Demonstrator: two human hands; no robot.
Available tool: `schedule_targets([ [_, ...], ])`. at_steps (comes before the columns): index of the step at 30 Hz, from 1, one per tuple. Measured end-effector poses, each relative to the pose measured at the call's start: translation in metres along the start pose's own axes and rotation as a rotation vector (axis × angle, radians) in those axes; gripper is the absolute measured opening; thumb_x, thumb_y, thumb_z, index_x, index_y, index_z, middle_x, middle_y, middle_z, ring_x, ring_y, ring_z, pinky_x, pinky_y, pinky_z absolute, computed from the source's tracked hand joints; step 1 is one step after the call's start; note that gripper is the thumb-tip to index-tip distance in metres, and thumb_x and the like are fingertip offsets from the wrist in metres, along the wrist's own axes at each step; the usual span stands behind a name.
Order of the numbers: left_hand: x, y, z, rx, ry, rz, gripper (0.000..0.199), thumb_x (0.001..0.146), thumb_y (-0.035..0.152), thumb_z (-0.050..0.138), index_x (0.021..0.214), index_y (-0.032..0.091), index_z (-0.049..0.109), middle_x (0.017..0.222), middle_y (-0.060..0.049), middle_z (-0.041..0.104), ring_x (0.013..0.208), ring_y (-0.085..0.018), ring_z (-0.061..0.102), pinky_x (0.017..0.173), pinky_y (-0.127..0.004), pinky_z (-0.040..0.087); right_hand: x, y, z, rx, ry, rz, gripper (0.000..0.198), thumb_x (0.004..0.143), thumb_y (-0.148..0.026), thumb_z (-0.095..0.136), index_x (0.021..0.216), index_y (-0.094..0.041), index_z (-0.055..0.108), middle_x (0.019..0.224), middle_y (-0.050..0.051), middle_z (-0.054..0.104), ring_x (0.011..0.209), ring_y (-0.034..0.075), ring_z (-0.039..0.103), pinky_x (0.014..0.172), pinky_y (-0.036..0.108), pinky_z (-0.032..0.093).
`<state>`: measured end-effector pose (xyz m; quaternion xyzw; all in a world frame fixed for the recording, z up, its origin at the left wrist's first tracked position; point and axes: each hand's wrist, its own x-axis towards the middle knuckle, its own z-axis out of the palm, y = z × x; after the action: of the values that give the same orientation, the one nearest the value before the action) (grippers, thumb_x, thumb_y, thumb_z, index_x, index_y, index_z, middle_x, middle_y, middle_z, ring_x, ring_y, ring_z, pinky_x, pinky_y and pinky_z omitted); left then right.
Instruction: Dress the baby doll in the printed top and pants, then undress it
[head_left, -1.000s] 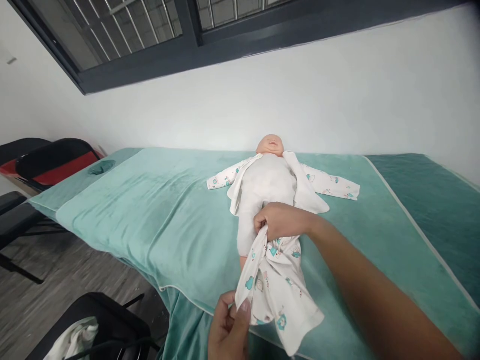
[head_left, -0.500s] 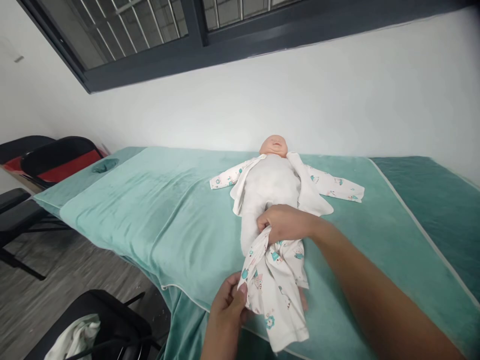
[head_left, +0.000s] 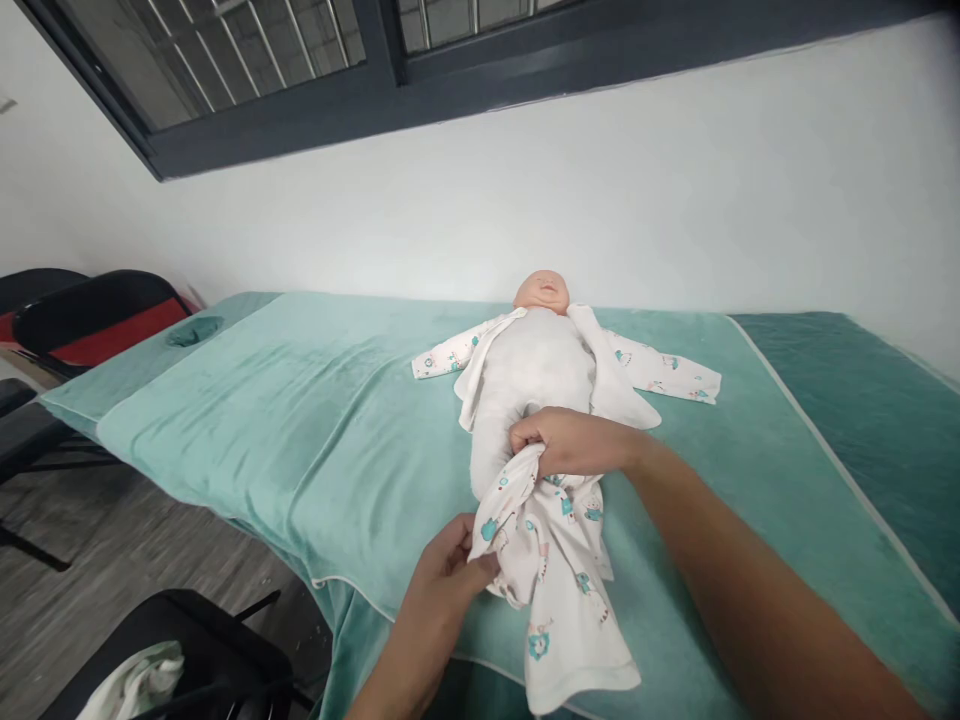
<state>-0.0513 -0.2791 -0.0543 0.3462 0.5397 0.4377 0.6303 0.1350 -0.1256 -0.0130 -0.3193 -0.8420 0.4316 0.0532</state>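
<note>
A baby doll point(head_left: 536, 370) with a white cloth body lies on its back on the bed, its head toward the wall. An open white printed jacket point(head_left: 660, 375) is on its arms, the front flaps spread to both sides. White printed baby pants point(head_left: 562, 590) are bunched around the doll's legs, and one pant leg hangs toward the bed's near edge. My right hand point(head_left: 559, 440) is closed on the upper edge of the pants between the legs. My left hand point(head_left: 454, 565) grips the pants' side lower down, thumb on top. The doll's feet are hidden.
A green sheet point(head_left: 300, 400) covers the massage bed, which has a face hole point(head_left: 193, 331) at the left end. A black chair point(head_left: 180, 650) with a crumpled cloth point(head_left: 139, 685) stands at the near left. More chairs point(head_left: 97, 315) are beyond the bed's left end.
My left hand has shifted slightly up and turned, gathering the pants' side more. The loose pant leg has swung a little to the right. The view has moved slightly.
</note>
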Motion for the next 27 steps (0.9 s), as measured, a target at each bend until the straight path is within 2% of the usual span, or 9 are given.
schedule_targets([
  [5, 0.02, 0.006, -0.005, 0.108, 0.017, 0.078, 0.025, 0.067, 0.017, 0.054, 0.087, 0.017, 0.069, 0.078, 0.0, 0.062, 0.079, -0.017, 0.052, 0.071, -0.024, 0.041, -0.002, 0.001, -0.001, 0.028, -0.013, -0.027, 0.027, 0.074, -0.044, 0.068, 0.071, -0.019, 0.056, 0.072, -0.004, 0.055, 0.069, 0.013, 0.048, 0.059, 0.025, 0.033],
  [9, 0.032, 0.002, -0.013, 0.163, 0.078, 0.135, 0.011, 0.068, 0.02, 0.054, 0.076, 0.018, 0.061, 0.068, 0.003, 0.055, 0.068, -0.013, 0.046, 0.064, -0.023, 0.039, -0.002, 0.001, -0.001, -0.039, -0.002, 0.0, 0.037, 0.072, -0.054, 0.072, 0.071, -0.019, 0.056, 0.07, -0.004, 0.054, 0.067, 0.013, 0.046, 0.057, 0.025, 0.031],
  [11, 0.039, 0.0, -0.017, 0.175, 0.137, 0.175, 0.007, 0.071, 0.024, 0.056, 0.074, 0.018, 0.059, 0.066, 0.003, 0.053, 0.064, -0.012, 0.044, 0.062, -0.022, 0.038, -0.003, 0.001, -0.002, -0.041, -0.019, 0.009, 0.039, 0.069, -0.055, 0.075, 0.076, -0.02, 0.06, 0.077, -0.003, 0.06, 0.071, 0.015, 0.052, 0.06, 0.026, 0.034],
  [15, 0.056, 0.002, -0.021, 0.2, 0.197, 0.218, 0.012, 0.075, 0.03, 0.058, 0.078, 0.018, 0.059, 0.068, 0.003, 0.056, 0.062, -0.011, 0.046, 0.059, -0.022, 0.038, -0.004, -0.002, -0.003, -0.005, -0.047, 0.012, 0.033, 0.071, -0.05, 0.074, 0.085, -0.021, 0.065, 0.087, -0.002, 0.068, 0.079, 0.018, 0.059, 0.064, 0.026, 0.037],
  [19, 0.08, 0.008, -0.024, 0.293, 0.223, 0.28, 0.013, 0.076, 0.028, 0.058, 0.082, 0.018, 0.062, 0.074, 0.002, 0.06, 0.067, -0.012, 0.049, 0.06, -0.021, 0.039, -0.002, -0.002, -0.001, -0.033, 0.012, 0.023, 0.024, 0.074, -0.042, 0.07, 0.074, -0.021, 0.058, 0.074, -0.004, 0.062, 0.069, 0.015, 0.054, 0.059, 0.026, 0.035],
  [27, 0.124, 0.019, -0.025, 0.383, 0.21, 0.434, 0.021, 0.074, 0.024, 0.058, 0.093, 0.019, 0.066, 0.08, 0.001, 0.065, 0.071, -0.014, 0.054, 0.066, -0.024, 0.042, 0.001, 0.006, 0.006, 0.064, 0.188, 0.041, 0.011, 0.076, -0.03, 0.058, 0.073, -0.021, 0.052, 0.071, -0.004, 0.056, 0.063, 0.013, 0.048, 0.053, 0.025, 0.033],
])
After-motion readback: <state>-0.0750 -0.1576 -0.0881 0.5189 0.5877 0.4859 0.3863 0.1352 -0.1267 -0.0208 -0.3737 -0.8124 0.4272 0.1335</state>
